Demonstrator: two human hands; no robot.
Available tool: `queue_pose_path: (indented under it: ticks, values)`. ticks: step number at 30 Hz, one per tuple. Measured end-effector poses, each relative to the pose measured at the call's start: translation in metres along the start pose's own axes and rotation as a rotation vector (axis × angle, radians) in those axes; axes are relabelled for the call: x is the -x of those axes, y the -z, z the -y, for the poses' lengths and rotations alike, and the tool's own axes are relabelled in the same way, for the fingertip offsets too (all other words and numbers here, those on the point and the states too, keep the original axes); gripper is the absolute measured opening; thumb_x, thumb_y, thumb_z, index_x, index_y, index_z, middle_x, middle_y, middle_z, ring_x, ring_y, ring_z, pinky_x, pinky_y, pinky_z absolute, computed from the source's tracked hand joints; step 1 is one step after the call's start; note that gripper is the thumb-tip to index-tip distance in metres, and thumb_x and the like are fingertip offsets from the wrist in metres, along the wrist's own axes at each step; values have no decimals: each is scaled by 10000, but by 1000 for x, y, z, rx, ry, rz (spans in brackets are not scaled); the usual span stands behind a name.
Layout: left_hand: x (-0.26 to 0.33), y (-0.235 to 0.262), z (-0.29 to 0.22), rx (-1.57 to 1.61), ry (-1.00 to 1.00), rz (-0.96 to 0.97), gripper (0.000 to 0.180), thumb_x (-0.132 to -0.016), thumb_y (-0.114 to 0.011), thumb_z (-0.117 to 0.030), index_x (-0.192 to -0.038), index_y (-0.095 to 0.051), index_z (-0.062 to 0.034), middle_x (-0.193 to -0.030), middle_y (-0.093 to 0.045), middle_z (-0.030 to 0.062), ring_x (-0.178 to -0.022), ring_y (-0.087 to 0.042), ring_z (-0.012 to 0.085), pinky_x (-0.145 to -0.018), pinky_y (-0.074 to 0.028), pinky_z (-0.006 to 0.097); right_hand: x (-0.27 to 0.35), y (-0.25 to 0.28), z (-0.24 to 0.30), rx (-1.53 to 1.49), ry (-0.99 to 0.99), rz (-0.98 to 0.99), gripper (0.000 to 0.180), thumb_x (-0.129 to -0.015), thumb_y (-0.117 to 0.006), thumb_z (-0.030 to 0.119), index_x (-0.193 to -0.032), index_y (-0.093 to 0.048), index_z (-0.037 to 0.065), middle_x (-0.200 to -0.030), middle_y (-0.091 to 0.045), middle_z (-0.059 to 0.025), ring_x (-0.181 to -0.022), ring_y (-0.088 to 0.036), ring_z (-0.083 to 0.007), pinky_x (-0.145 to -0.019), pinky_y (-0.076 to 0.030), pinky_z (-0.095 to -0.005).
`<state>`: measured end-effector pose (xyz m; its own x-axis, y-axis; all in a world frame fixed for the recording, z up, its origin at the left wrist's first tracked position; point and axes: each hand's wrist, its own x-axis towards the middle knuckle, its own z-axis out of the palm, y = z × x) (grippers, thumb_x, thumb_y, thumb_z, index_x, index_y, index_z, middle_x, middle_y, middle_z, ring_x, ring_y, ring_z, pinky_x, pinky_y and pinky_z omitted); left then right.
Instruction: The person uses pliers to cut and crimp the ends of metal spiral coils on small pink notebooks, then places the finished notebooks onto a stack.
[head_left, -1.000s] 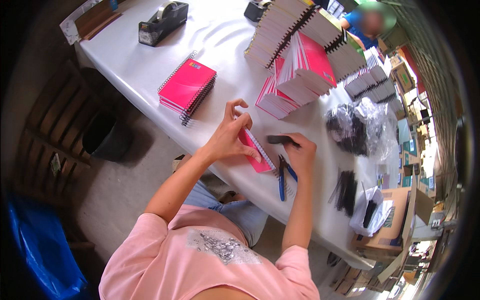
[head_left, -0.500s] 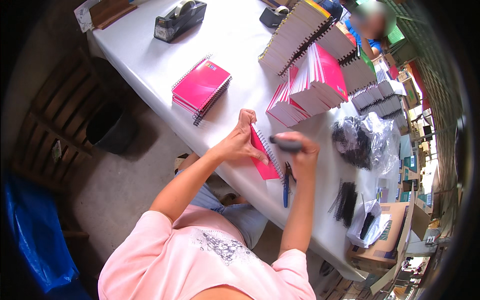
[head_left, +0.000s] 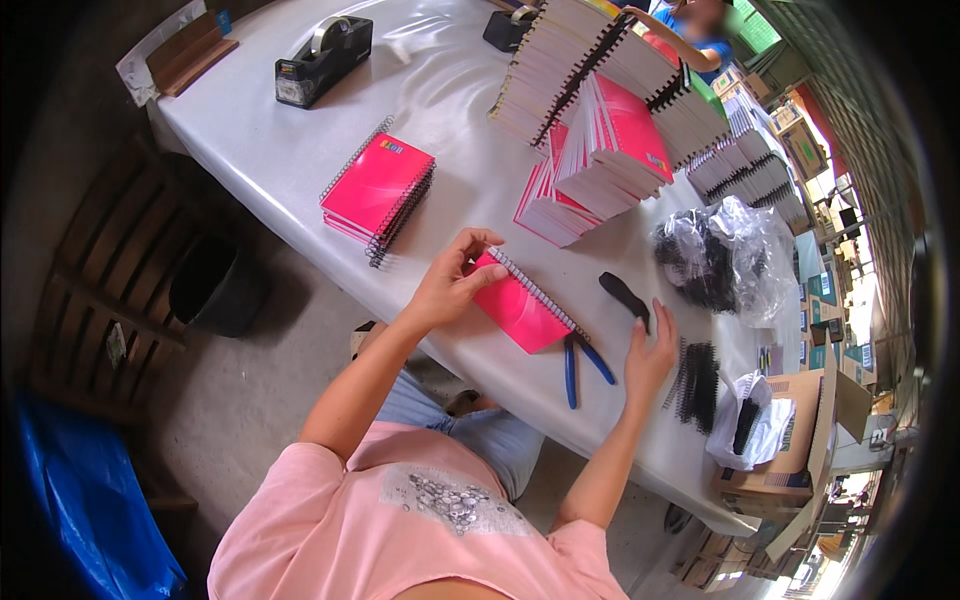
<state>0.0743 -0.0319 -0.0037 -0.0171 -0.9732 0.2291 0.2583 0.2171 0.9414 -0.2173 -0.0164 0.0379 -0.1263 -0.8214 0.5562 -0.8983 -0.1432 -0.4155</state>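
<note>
- At mid-frame, on the near edge of the desk (head_left: 250, 150), we have a pink notebook (head_left: 522, 305) lying flat with its wire spiral along its upper right edge; it is the one in hand.
- Toward the upper left of it sits a small pile (head_left: 378, 190) of pink spiral notebooks that look finished, by our judgement.
- Up and to the right, larger stacks (head_left: 600, 130) of pink and white notebooks lean against each other; we cannot tell how many of these have wire yet, so much appears left.
- Our left hand (head_left: 450, 285) pinches the upper left corner of the notebook, thumb and fingers closed on its edge.
- Our right hand (head_left: 650, 350) is spread open, fingers up, holding nothing; it hovers just below a black tool (head_left: 625, 297) and beside the blue-handled pliers (head_left: 582, 362), touching neither as far as we can see.
- Right of that hand lie loose black coils (head_left: 695, 385), and above them a clear bag (head_left: 725, 260) of more black coils.
- A tape dispenser (head_left: 325, 60) stands at the upper left, well apart.
</note>
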Motion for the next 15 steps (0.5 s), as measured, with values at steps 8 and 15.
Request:
queue_pose_path:
  ticks: [8, 15]
  values:
    - [10, -23, -5, 149, -119, -255, 199, -732, -758, 6, -869, -616, -19, -854, -549, 18, -806, -550, 89, -724, -472, 233, 85, -4, 44, 340, 115, 353, 436, -913, -524, 272, -1330, -473, 157, -1298, -465, -93, -1190, -437, -292, -946, -356, -435]
    - [21, -27, -11, -179, -369, -372, 197, -627, -815, 16, -724, -646, -5, -784, -604, 64, -734, -609, 141, -643, -479, 245, 56, 24, 119, -469, 53, 221, 310, -887, -575, 191, -1194, -612, 163, -1192, -540, -97, -1062, -498, -293, -921, -357, -433]
